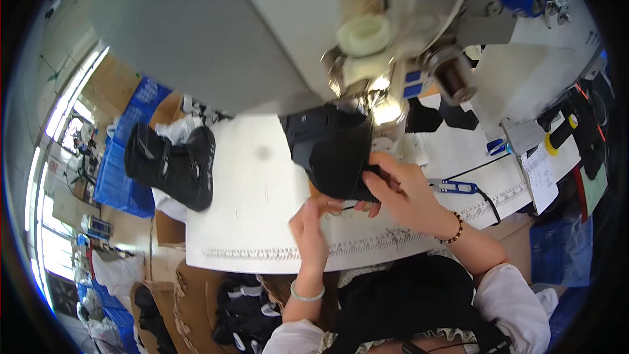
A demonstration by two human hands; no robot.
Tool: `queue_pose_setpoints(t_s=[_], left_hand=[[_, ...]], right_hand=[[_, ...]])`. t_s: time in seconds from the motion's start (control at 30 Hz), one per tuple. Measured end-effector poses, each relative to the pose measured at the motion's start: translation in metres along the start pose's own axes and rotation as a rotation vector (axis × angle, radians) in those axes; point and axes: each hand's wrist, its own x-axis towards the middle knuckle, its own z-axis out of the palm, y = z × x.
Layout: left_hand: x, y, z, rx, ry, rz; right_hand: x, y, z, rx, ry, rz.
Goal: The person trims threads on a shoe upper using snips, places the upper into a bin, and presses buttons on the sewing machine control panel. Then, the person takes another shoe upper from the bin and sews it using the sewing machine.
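A black sewn piece, possibly a shoe upper, lies on the white worktable with its far end under the head of a sewing machine. My right hand, a beaded bracelet on its wrist, pinches the near right edge of this piece between thumb and fingers. Close to the same near edge is my left hand, wearing a pale bangle. Its fingers are bent and pressed together, and what they grip is hidden. Between the hands a thin dark strip shows.
Black boot-shaped pieces sit at the table's left edge beside a blue crate. Blue-handled thread snips lie right of my right hand. A printed ruler strip runs along the near edge. Black cut pieces lie behind the snips.
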Motion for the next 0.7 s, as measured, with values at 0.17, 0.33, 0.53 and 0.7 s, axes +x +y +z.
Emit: queue_pose_setpoints(t_s=[0.17,0.33,0.53,0.7], left_hand=[[0.027,-0.002,0.029,-1.043,-0.209,-0.301],[0.03,0.01,0.038,-1.015,-0.035,-0.245],[0.024,0.005,0.043,-0.988,0.04,-0.173],[0.023,0.0,0.047,-0.922,0.102,-0.107]], right_hand=[[-0.005,-0.001,0.002,-0.024,-0.014,0.032],[-0.006,0.001,0.007,-0.048,0.037,0.022],[-0.009,-0.001,0.004,0.053,0.053,0.012],[0.0,0.001,0.003,0.035,0.092,0.066]])
